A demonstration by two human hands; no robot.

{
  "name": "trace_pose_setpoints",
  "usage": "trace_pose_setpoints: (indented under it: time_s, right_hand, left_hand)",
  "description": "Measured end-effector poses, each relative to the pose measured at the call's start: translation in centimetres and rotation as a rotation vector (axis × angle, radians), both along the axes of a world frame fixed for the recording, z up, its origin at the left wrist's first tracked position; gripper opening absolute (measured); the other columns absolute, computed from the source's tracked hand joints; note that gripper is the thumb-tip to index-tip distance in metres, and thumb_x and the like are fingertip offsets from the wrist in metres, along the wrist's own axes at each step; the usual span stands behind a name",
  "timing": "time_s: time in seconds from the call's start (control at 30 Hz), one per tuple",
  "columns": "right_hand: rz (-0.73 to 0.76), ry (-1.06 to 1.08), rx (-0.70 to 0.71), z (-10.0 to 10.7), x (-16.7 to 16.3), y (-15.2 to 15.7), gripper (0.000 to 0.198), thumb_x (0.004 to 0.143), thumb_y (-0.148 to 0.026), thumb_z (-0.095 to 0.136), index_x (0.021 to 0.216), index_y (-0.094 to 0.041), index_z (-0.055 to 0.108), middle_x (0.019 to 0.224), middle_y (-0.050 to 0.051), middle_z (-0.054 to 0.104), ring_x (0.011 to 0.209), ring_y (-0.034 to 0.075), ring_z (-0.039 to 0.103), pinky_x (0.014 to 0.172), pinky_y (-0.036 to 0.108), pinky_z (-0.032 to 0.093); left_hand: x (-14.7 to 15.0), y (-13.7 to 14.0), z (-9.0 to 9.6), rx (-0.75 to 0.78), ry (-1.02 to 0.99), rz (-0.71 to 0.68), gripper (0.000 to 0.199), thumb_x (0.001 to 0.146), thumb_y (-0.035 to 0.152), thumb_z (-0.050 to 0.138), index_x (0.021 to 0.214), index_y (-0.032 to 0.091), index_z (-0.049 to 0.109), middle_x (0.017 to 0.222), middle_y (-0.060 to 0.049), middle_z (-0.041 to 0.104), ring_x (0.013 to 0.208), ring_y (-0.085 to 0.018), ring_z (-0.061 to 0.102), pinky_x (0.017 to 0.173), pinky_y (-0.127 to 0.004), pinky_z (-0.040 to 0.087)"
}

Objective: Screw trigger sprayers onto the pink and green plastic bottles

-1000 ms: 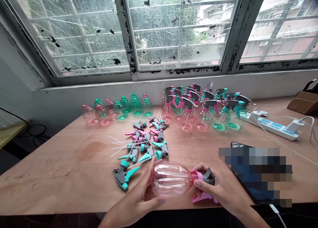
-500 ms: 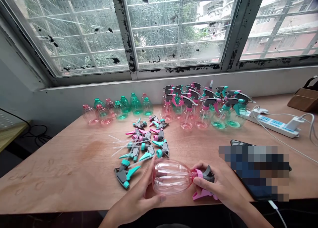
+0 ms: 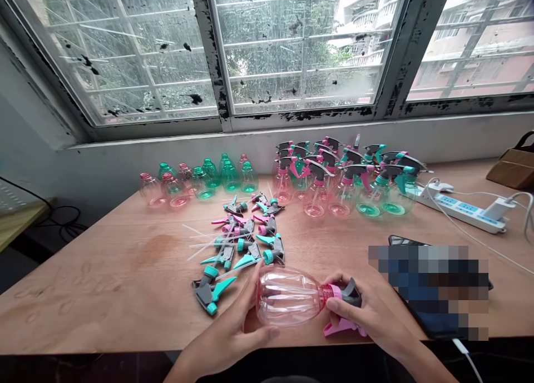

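A clear pink spray bottle (image 3: pixel 290 297) lies sideways between my hands at the table's front edge, its base to the left. My left hand (image 3: pixel 240 327) cups the base end, thumb below and fingers behind. At the neck, my right hand (image 3: pixel 362 311) pinches the pink collar of the grey and pink spray head (image 3: pixel 350 294), which sits on the bottle's mouth. The pink trigger points downward. Left of the bottle lies a loose grey and teal spray head (image 3: pixel 208 291). Beyond it is a pile of loose spray heads (image 3: pixel 246 233) with thin clear tubes.
Pink and green bottles without heads (image 3: pixel 204 183) stand at the back left. Bottles with spray heads (image 3: pixel 337 188) crowd the back centre-right. A white power strip (image 3: pixel 463 208), a phone with a blurred screen (image 3: pixel 438 288) and a brown box (image 3: pixel 513 163) are on the right.
The view has shifted very slightly. Both hands keep the same hold on the bottle, with no clear movement of it.
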State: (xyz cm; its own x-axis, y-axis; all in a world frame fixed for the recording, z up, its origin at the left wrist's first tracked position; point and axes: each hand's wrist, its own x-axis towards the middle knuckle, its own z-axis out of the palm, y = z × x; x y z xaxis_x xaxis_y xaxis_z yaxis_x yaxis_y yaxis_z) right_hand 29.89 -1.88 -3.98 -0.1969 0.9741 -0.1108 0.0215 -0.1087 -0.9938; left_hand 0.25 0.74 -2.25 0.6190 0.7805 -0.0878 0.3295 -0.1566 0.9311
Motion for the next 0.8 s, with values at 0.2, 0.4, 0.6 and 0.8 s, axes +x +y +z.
trace_pose_setpoints:
  time_s: [0.2,0.4,0.6,0.8]
  right_hand:
    - [0.002,-0.011,-0.013,0.08,-0.04,-0.13,0.041,0.084,-0.054,0.075,0.1,-0.018,0.06,0.066,0.002,0.078,0.062,0.019,0.074,0.047,0.02,0.051]
    - [-0.012,-0.022,0.001,0.1,0.05,-0.07,0.041,0.082,-0.052,0.077,0.099,-0.018,0.062,0.061,-0.001,0.075,0.055,0.016,0.069,0.042,0.019,0.044]
    - [-0.011,-0.024,-0.017,0.13,0.02,-0.1,0.042,0.083,-0.055,0.076,0.098,-0.018,0.061,0.063,0.001,0.077,0.06,0.019,0.073,0.043,0.021,0.047]
    - [-0.029,-0.003,-0.017,-0.07,0.05,-0.15,0.042,0.081,-0.055,0.078,0.097,-0.019,0.063,0.064,0.001,0.078,0.062,0.022,0.076,0.053,0.026,0.06]
  left_hand:
    - [0.12,-0.28,0.54,0.028,0.053,0.02,0.098,0.093,0.035,0.068,0.161,0.033,-0.002,0.172,-0.002,0.008,0.158,-0.028,-0.005,0.128,-0.044,0.009]
    - [-0.11,-0.17,-0.17,0.064,-0.002,-0.004,0.091,0.097,0.02,0.057,0.16,0.038,-0.006,0.172,-0.001,0.006,0.157,-0.031,0.008,0.126,-0.044,0.023]
    - [0.03,-0.31,0.29,0.054,0.043,0.012,0.098,0.094,0.028,0.065,0.16,0.035,-0.007,0.172,-0.002,0.006,0.158,-0.031,0.004,0.127,-0.044,0.02]
    - [-0.2,-0.38,0.24,0.007,0.091,0.054,0.099,0.092,0.047,0.067,0.161,0.031,-0.001,0.172,-0.002,0.002,0.157,-0.03,-0.006,0.127,-0.05,0.003]
